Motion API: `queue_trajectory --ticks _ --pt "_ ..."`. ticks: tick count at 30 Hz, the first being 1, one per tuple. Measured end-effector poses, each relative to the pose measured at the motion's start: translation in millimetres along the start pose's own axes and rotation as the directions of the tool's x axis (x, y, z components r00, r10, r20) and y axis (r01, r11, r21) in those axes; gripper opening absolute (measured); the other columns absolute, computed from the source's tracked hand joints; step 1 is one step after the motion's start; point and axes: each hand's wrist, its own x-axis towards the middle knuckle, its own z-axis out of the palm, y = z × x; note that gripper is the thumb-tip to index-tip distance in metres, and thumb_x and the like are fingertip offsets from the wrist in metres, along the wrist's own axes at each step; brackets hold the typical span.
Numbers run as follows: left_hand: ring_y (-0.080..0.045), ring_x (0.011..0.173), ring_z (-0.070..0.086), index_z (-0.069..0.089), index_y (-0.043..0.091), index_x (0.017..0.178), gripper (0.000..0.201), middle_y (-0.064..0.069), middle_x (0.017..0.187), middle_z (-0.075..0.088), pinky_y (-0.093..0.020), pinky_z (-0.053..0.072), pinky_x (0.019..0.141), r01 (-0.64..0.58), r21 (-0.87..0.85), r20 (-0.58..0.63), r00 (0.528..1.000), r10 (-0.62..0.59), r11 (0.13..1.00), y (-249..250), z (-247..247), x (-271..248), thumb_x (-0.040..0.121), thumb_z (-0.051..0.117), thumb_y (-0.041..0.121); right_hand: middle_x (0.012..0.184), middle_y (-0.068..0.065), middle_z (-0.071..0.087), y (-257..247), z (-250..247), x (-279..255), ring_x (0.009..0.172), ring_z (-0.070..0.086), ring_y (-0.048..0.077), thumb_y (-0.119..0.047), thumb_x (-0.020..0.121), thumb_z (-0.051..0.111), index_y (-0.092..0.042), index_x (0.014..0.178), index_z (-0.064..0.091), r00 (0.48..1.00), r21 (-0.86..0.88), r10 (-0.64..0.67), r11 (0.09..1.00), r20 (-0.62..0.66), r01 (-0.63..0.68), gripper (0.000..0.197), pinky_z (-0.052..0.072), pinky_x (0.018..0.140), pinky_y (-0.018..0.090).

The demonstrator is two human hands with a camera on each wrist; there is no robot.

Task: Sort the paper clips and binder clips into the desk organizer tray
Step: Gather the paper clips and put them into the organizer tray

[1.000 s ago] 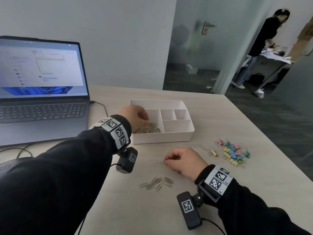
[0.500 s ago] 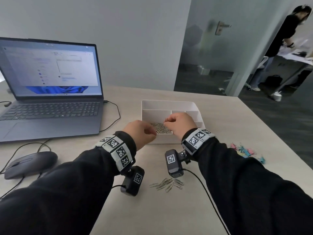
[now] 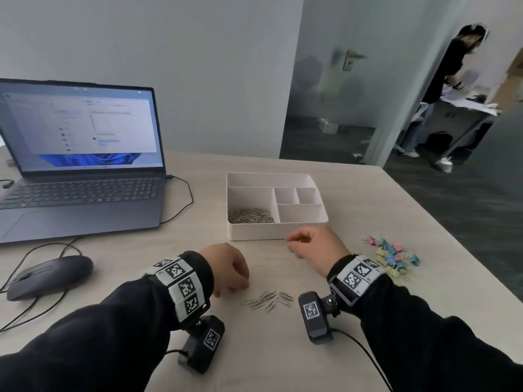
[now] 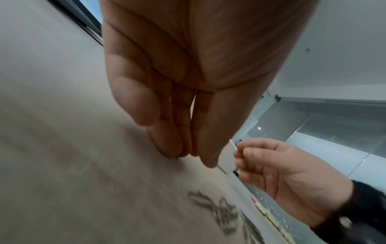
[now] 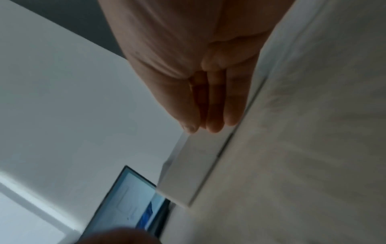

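Note:
The white organizer tray stands mid-table, with a heap of silver paper clips in its large left compartment; its other compartments show nothing. Several loose paper clips lie near the front edge. My left hand is just left of them, its fingertips down on the table, holding nothing. My right hand hovers in front of the tray's near wall, fingers loosely curled, with nothing visible in them. Pastel binder clips are piled to the right.
An open laptop sits at the back left, with its cable and a dark mouse on the left. The table's right edge runs just past the binder clips. A person stands beyond the doorway at far right.
Both hands have pulled back from the tray toward me. The right hand left the paper clip compartment; the left hand dropped to the table beside the loose clips.

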Motion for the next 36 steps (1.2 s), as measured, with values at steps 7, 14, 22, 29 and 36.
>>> queue_trajectory --ticks 7,14,22,29,36 --pt "-0.013 0.050 0.064 0.072 0.022 0.086 0.022 0.000 0.084 0.076 -0.021 0.054 0.049 -0.007 0.127 0.031 1.000 0.003 0.992 13 17 -9 0.069 0.079 0.033 0.094 -0.011 0.070 12 3 -41 0.090 0.065 0.004 -0.039 0.076 0.081 -0.028 0.095 0.076 0.972 -0.277 0.053 0.961 0.230 0.013 0.022 0.054 0.091 0.027" --pt "-0.009 0.052 0.061 0.071 0.025 0.094 0.020 0.008 0.090 0.072 -0.025 0.059 0.061 -0.069 0.197 0.047 0.997 0.060 0.978 25 29 -11 0.075 0.071 0.019 0.101 -0.010 0.058 0 15 -52 0.098 0.062 0.012 -0.038 0.079 0.076 -0.028 0.106 0.075 0.942 -0.443 0.002 0.883 0.335 0.156 0.030 0.051 0.092 0.028" --pt "-0.008 0.070 0.059 0.070 0.029 0.101 0.033 0.009 0.098 0.069 -0.021 0.051 0.066 -0.069 0.236 -0.086 0.992 0.092 0.969 32 32 -7 0.072 0.075 0.042 0.084 -0.015 0.051 0 17 -53 0.101 0.063 0.014 -0.031 0.085 0.070 -0.025 0.104 0.076 0.949 -0.453 -0.025 0.875 0.313 0.172 0.021 0.049 0.090 0.024" --pt "-0.015 0.097 0.064 0.072 0.027 0.107 0.033 0.007 0.106 0.069 -0.021 0.047 0.075 -0.138 0.363 -0.037 0.986 0.162 0.922 45 37 0 0.075 0.076 0.035 0.093 -0.012 0.058 1 18 -52 0.102 0.064 0.016 -0.028 0.085 0.066 -0.026 0.102 0.076 0.943 -0.445 -0.020 0.878 0.332 0.175 0.020 0.049 0.089 0.024" --pt "-0.013 0.093 0.065 0.076 0.032 0.102 0.024 0.012 0.102 0.071 -0.020 0.049 0.075 -0.132 0.369 -0.019 0.989 0.149 0.920 49 37 3 0.079 0.069 0.031 0.084 -0.013 0.057 4 21 -48 0.086 0.055 0.009 -0.029 0.083 0.071 -0.031 0.120 0.068 0.950 -0.405 -0.004 0.904 0.311 0.137 0.037 0.043 0.078 0.023"
